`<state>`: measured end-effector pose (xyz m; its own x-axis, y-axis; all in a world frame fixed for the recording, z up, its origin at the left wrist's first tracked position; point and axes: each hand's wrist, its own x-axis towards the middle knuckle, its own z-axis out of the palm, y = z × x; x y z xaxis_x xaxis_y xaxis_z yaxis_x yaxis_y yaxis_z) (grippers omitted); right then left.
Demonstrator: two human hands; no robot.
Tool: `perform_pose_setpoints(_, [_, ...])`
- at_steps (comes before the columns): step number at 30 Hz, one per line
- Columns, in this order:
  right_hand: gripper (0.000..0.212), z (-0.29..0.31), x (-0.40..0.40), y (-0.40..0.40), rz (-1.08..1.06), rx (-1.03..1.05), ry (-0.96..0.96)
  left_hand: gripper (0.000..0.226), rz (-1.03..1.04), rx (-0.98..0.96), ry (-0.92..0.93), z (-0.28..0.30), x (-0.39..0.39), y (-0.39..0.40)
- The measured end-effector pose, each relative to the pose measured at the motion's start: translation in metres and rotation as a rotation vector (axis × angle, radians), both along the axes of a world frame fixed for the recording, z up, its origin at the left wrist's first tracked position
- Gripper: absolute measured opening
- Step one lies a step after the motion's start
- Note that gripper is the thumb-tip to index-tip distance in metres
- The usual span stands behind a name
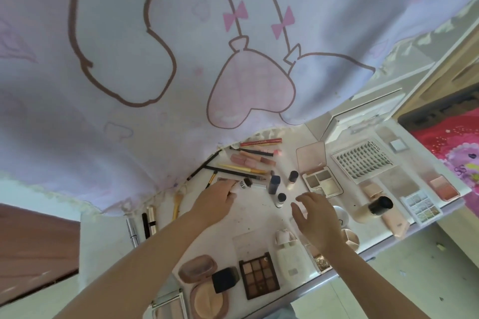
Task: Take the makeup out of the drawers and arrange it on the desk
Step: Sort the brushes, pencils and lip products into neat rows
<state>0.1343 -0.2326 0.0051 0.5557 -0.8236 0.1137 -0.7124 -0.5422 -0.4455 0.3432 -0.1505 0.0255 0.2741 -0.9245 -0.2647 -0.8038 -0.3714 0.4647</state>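
Left hand (220, 198) pinches a small barcoded tube (242, 184) lying lengthwise toward the desk's (259, 220) right edge, mid-desk; right hand (315, 217) hovers relaxed nearby, holding nothing.

A white surface (259, 225) strewn with makeup. The left hand (217, 199) pinches a small barcoded tube (239, 185) near slim pencils and brushes (233, 168). The right hand (315, 215) hovers with fingers spread beside a dark blue bottle (274, 184). A brown eyeshadow palette (259, 275) lies nearest.
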Motion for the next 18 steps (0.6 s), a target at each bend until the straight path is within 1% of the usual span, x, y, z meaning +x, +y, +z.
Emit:
perform_pose_setpoints(2, [0.021, 0.031, 0.013, 0.009, 0.041, -0.07, -0.175, 0.026, -0.084, -0.095, -0.025, 0.026, 0.002, 0.006])
perform_pose_setpoints(4, [0.031, 0.069, 0.035, 0.015, 0.108, 0.033, -0.271, 0.032, -0.18, -0.165, -0.172, 0.05, 0.002, 0.015])
perform_pose_setpoints(6, [0.039, 0.095, 0.054, 0.021, 0.188, 0.082, -0.305, 0.029, -0.272, -0.282, -0.324, 0.077, -0.002, 0.024])
perform_pose_setpoints(9, [0.038, 0.115, 0.075, 0.03, 0.238, 0.097, -0.295, 0.024, -0.345, -0.509, -0.452, 0.103, -0.004, 0.037])
perform_pose_setpoints(11, [0.042, 0.125, 0.083, 0.033, 0.213, 0.178, -0.295, 0.027, -0.341, -0.532, -0.501, 0.115, -0.001, 0.044])
perform_pose_setpoints(13, [0.047, 0.137, 0.088, 0.037, 0.2, 0.267, -0.339, 0.038, -0.325, -0.475, -0.451, 0.125, -0.002, 0.05])
perform_pose_setpoints(15, [0.047, 0.147, 0.09, 0.039, 0.223, 0.293, -0.397, 0.032, -0.254, -0.382, -0.323, 0.139, 0.002, 0.052])
perform_pose_setpoints(18, [0.045, 0.162, 0.089, 0.045, 0.268, 0.218, -0.459, 0.022, -0.261, -0.298, -0.101, 0.154, 0.011, 0.054])
